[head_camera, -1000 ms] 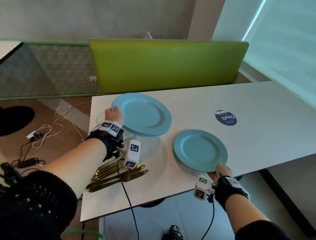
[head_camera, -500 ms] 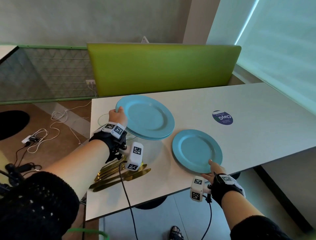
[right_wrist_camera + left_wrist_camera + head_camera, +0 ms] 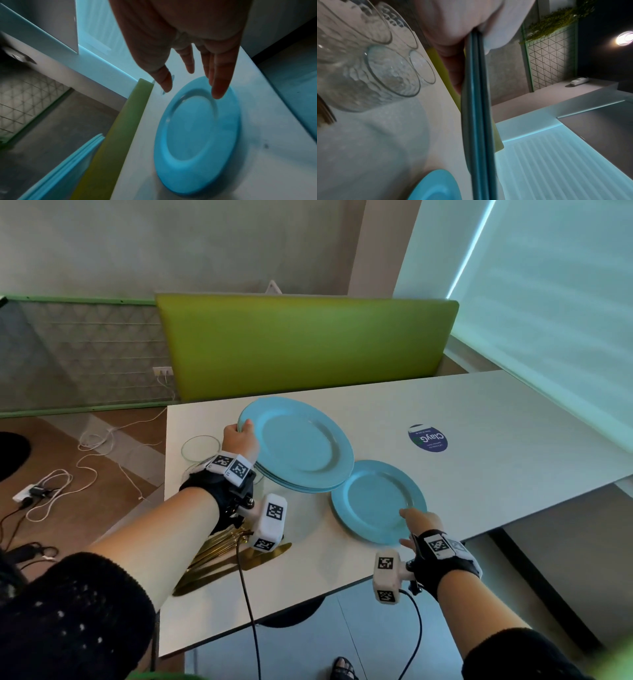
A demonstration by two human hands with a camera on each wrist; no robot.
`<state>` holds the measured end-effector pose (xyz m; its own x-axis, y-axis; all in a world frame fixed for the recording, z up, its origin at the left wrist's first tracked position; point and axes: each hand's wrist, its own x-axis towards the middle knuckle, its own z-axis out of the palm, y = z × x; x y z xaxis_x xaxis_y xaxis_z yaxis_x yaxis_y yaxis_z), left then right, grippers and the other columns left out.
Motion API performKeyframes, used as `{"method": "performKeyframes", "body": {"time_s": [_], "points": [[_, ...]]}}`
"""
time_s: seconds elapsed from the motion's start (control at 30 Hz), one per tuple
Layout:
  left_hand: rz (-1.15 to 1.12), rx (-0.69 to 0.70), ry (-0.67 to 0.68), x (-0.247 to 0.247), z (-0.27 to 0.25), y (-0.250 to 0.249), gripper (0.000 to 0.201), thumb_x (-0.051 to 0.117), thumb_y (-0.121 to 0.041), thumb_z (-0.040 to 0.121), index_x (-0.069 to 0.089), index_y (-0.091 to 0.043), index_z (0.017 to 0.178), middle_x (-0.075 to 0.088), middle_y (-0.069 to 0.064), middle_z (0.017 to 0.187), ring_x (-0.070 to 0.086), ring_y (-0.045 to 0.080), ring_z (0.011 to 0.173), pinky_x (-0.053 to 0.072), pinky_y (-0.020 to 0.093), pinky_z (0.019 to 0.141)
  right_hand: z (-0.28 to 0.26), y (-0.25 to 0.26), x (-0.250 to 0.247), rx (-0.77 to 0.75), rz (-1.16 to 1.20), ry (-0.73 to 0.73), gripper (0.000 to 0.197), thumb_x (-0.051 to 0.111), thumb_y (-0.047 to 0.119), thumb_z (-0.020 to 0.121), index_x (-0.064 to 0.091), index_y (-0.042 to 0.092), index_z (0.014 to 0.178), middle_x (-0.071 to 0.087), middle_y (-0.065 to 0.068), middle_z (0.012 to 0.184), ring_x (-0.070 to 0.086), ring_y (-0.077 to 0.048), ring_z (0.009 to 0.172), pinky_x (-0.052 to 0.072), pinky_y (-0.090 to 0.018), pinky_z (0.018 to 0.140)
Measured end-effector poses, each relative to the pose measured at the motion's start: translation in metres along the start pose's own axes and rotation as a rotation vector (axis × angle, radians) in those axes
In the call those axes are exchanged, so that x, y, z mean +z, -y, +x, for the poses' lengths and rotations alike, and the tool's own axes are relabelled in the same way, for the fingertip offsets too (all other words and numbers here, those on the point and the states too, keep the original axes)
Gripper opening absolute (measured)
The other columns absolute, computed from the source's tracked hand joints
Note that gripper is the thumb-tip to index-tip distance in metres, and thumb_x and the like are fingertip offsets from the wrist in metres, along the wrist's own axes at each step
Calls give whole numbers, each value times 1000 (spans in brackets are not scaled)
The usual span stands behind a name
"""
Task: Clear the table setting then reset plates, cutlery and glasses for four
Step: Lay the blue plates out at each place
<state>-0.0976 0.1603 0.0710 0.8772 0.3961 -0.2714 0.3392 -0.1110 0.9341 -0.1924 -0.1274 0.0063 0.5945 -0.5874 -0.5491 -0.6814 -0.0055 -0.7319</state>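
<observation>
White table (image 3: 496,419) backed by green bench; stack (image 3: 301,446) was held raised by left hand (image 3: 239,436), single plate (image 3: 373,501) lay near the front edge. Left wrist: rims (image 3: 477,94) pinched; stiff, probably heavy, slippery. Right wrist: right hand (image 3: 188,40) was spread over plate (image 3: 197,135), holding nothing; rim judged best hold.

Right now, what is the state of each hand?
Left hand: holding the stack of plates.
Right hand: open, fingers straight over the single plate.

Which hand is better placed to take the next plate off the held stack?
Right, probably. The right hand is open over the single plate, holding nothing; the left hand grips the plate stack.
</observation>
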Motion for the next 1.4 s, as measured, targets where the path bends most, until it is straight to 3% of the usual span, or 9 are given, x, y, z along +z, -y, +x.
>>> {"method": "performKeyframes", "body": {"time_s": [0.2,0.33,0.47,0.6,0.8,0.97,1.13,1.3,1.4], "points": [[37,40,187,52,-8,-1,45,37,-31,97,52,3,122,61,18,115,59,35,106,38,28,74,-7,43,-9,-109,244,72,29,51,33,95,52,4,96,47,-9,74,50,-20,63,48,-34,58],[23,54,341,100,-22,-1,41,38,-32,96,58,2,108,61,17,98,60,31,91,45,35,75,8,59,-19,-176,253,72,35,50,39,94,57,10,77,58,-13,84,58,-28,76,51,-43,74],[3,21,413,147,-28,1,53,49,-42,88,58,4,113,65,20,104,64,35,97,51,44,88,45,59,-42,-241,163,-65,17,61,17,88,65,5,98,66,-14,96,63,-28,89,51,-48,92],[1,-26,402,186,-30,-8,51,51,-45,90,58,0,114,64,21,111,63,38,103,50,50,94,86,62,-65,-194,175,-101,31,61,10,86,60,4,116,67,-19,108,65,-31,95,52,-48,92],[138,-84,411,243,-26,-29,69,22,-55,96,55,-1,125,57,20,127,56,36,115,44,39,100,124,86,-107,-121,276,10,18,48,5,95,58,5,79,56,-8,71,51,-19,60,42,-29,56],[190,-69,427,282,-17,-44,57,24,-43,100,46,-3,135,46,18,141,45,33,129,35,32,107,156,106,-137,-84,396,7,14,47,13,98,51,3,106,56,-13,89,55,-28,82,46,-34,60],[205,-36,321,296,-2,-49,56,24,-42,100,50,-3,131,51,20,135,51,35,121,41,35,99,192,112,-164,-35,473,-106,22,46,14,98,50,-1,112,53,-9,76,52,-23,65,45,-38,62],[227,-25,134,291,21,-55,55,23,-36,101,45,1,135,45,24,141,44,38,127,36,35,99,215,92,-187,48,551,-168,39,38,12,100,40,-4,135,52,-21,124,55,-34,112,53,-27,69],[231,-35,59,286,29,-56,54,24,-36,101,43,0,137,43,23,143,41,38,129,35,36,101,214,78,-198,167,491,-231,22,34,2,94,56,-2,96,53,-19,86,51,-28,65,42,-19,31]]}}
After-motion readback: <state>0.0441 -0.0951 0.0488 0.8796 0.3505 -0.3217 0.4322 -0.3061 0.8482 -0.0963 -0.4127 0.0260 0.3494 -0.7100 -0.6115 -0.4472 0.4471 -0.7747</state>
